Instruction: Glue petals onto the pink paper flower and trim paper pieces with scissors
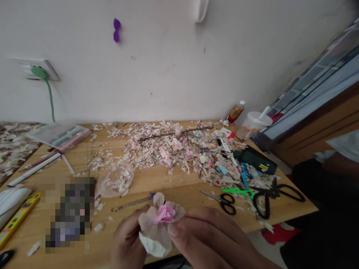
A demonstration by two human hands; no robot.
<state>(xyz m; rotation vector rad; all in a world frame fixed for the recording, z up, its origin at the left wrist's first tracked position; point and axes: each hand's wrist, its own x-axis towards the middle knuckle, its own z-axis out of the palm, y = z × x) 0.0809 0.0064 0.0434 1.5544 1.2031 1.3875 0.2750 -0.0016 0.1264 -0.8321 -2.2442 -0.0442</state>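
Observation:
A handmade flower (151, 228) with a pink ruffled centre and pale, thin petals is held up near the table's front edge. My left hand (127, 235) is closed around its underside, where the stem or base is hidden. From the right, my right hand (213, 235) pinches a petal, with the thumb close beside the pink centre. Behind the flower lies a thin flat strip (134, 203) on the wood, with a small blue thing at its right end. A shallow clear dish (112, 183) with pale petal scraps stands to the left.
A branch (168, 133) with pink flowers lies on heaped scraps. Scissors with black handles (224, 201), green scissors (238, 191) and large black scissors (269, 196) are at right. A lidded cup (249, 125) and a bottle (235, 112) stand behind. A yellow cutter (18, 220) lies left; another person (322, 201) is at right.

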